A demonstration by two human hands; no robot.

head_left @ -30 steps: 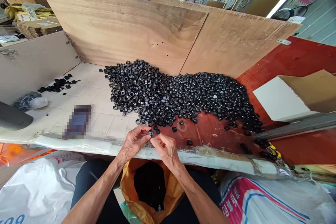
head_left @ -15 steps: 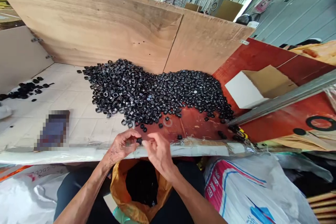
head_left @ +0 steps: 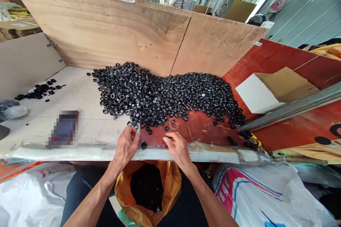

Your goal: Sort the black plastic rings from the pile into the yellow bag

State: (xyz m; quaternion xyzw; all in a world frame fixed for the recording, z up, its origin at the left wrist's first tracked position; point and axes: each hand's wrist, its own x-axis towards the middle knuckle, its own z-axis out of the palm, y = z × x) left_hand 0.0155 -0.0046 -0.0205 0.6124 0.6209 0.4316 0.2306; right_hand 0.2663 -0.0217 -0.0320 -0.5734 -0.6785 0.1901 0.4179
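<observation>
My left hand (head_left: 128, 143) is at the front of the pile, fingers bent together, with the tips at a small black ring (head_left: 135, 126). Whether that ring is off the surface is hard to see. To its right, my right hand (head_left: 177, 146) pinches a small dark piece (head_left: 168, 137) between thumb and forefinger, mostly hidden. Between the hands, a small black part (head_left: 144, 145) lies by the table's front edge. Beyond them spreads a heap of black rings (head_left: 125, 85), which runs into a heap of small black caps (head_left: 199, 90) on the right.
Below the table edge an orange-lined bag (head_left: 173, 184) holds dark pieces. A phone-like blurred object (head_left: 64, 129) lies to the left, near scattered black pieces (head_left: 39, 91). At right are an open carton (head_left: 255, 94) and a metal bar (head_left: 293, 108). A wooden board (head_left: 119, 28) closes the back.
My hands were together over the table edge with a small black part between them. They have moved apart and forward, and a black part now lies at the edge between them.
</observation>
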